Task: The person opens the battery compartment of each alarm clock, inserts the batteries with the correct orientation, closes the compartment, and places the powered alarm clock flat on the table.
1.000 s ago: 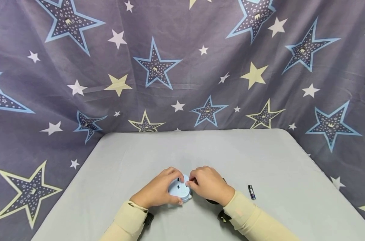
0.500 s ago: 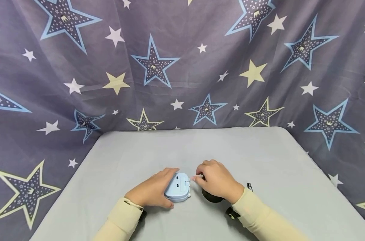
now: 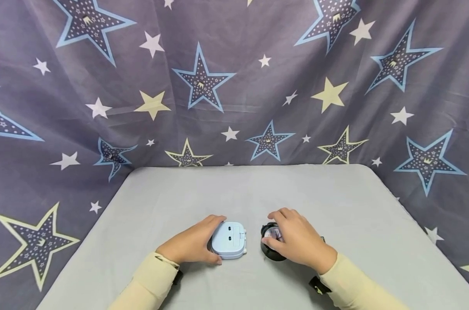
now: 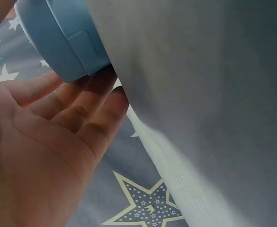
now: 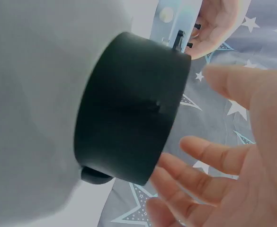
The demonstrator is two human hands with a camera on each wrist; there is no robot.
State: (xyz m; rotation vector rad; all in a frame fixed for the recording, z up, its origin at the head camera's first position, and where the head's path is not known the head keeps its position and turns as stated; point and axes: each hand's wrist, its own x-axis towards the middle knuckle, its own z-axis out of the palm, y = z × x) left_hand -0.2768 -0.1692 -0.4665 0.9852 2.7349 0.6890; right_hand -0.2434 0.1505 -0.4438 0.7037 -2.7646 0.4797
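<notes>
A light-blue alarm clock (image 3: 228, 243) lies back side up near the table's middle, its two black knobs and battery cover showing. Along its left side rests my left hand (image 3: 195, 243), thumb toward the near edge and fingers toward the far edge. The left wrist view has those fingers (image 4: 98, 101) stretched out against the clock's side. To the right is a round black alarm clock (image 3: 272, 254), dial up and partly covered by my right hand (image 3: 300, 241). In the right wrist view that hand's thumb and fingers (image 5: 214, 156) spread loosely beside the black casing.
A small end of a battery (image 3: 322, 238) peeks out behind my right wrist. Grey cloth covers the table (image 3: 242, 189). A star-patterned curtain (image 3: 234, 107) hangs along the back and sides.
My right hand has left the light-blue clock's battery cover and moved right over the black clock, uncovering part of its dial. My left hand has loosened and shifted slightly left.
</notes>
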